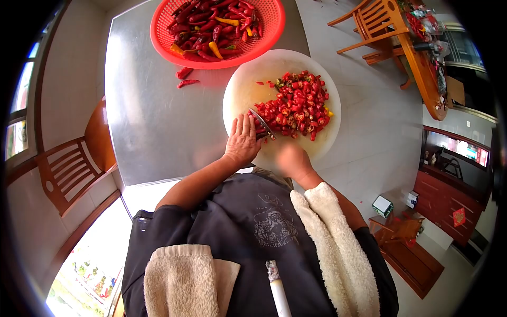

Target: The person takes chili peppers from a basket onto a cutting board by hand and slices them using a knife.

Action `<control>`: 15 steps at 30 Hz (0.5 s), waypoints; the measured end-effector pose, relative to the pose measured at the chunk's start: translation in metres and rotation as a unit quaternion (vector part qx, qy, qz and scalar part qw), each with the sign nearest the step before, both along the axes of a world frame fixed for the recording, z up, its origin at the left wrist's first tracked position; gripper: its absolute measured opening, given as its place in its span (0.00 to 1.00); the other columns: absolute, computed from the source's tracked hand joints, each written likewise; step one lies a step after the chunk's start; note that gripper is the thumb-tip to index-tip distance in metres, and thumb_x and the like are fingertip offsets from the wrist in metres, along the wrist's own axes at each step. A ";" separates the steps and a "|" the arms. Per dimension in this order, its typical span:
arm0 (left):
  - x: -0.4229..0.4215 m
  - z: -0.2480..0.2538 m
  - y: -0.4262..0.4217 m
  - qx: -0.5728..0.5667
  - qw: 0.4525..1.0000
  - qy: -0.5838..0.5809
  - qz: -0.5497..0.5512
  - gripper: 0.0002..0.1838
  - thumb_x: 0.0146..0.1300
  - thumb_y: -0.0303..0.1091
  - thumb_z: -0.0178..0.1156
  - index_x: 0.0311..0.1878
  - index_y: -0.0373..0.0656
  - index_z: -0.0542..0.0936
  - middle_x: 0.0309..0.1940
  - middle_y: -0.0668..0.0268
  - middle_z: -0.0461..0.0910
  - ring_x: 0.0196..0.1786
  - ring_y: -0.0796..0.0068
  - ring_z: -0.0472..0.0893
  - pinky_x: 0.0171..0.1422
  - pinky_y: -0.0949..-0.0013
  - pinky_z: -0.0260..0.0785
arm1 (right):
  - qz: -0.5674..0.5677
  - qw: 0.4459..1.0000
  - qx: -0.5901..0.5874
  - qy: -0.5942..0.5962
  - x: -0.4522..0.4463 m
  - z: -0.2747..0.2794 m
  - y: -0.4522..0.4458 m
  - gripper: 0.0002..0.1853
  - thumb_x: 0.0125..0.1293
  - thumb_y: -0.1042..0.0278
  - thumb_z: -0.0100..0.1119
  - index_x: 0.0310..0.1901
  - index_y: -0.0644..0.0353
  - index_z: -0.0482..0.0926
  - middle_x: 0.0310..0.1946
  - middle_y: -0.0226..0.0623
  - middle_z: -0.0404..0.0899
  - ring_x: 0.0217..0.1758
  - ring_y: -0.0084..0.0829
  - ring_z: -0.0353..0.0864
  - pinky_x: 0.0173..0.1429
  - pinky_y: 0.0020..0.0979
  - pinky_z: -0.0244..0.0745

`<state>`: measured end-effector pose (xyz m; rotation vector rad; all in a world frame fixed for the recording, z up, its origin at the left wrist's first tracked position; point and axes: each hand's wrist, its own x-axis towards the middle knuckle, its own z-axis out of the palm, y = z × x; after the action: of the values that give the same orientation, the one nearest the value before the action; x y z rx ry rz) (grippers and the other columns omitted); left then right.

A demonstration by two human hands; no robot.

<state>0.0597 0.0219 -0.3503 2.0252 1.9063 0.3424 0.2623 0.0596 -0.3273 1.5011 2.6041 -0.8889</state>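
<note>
My left hand [242, 140] lies with fingers extended over a small bunch of whole red chilies [258, 127], holding them against the round white cutting board [240, 79]. Right beside those fingertips is the thin blade of a knife [262, 123], crossing the chilies at a slant. My right hand [293, 158] is closed at the near end of the knife; it is blurred and the handle is hidden. A heap of chopped red chilies [301, 100] covers the right half of the board, with a few yellow bits at its edge.
A red plastic colander [158, 39] of whole chilies stands behind the board on the metal table [153, 121]. Two loose chilies [187, 83] lie beside it. Wooden chairs stand left [74, 171] and upper right [375, 24]. A lit cigarette [278, 290] juts up close to the camera.
</note>
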 end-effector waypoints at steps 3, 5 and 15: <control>-0.002 0.004 0.002 -0.010 1.000 0.009 -0.013 0.41 0.65 0.47 0.52 0.71 0.21 0.56 0.70 0.39 0.59 0.76 0.40 0.54 0.80 0.45 0.43 | -0.006 1.000 -0.023 -0.014 -0.005 0.009 0.004 0.10 0.57 0.68 0.54 0.29 0.66 0.80 0.27 0.60 0.81 0.34 0.58 0.82 0.43 0.51 0.78; -0.002 0.001 0.002 -0.002 1.000 0.018 -0.022 0.41 0.66 0.47 0.52 0.70 0.21 0.57 0.70 0.38 0.58 0.76 0.40 0.54 0.80 0.46 0.43 | -0.013 0.999 -0.045 -0.027 -0.009 0.012 0.009 0.10 0.57 0.69 0.53 0.29 0.67 0.81 0.28 0.60 0.81 0.35 0.58 0.83 0.44 0.51 0.78; -0.001 -0.014 0.000 0.022 0.999 0.029 -0.021 0.39 0.67 0.47 0.52 0.70 0.22 0.58 0.71 0.38 0.57 0.75 0.42 0.55 0.80 0.49 0.43 | 0.091 0.985 0.138 -0.044 -0.003 -0.098 0.008 0.03 0.59 0.68 0.55 0.29 0.54 0.76 0.26 0.37 0.78 0.27 0.39 0.78 0.31 0.38 0.75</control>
<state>0.0588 0.0220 -0.3646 2.1212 1.9032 0.3209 0.2596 0.0678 -0.4249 1.2852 2.8318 -0.4509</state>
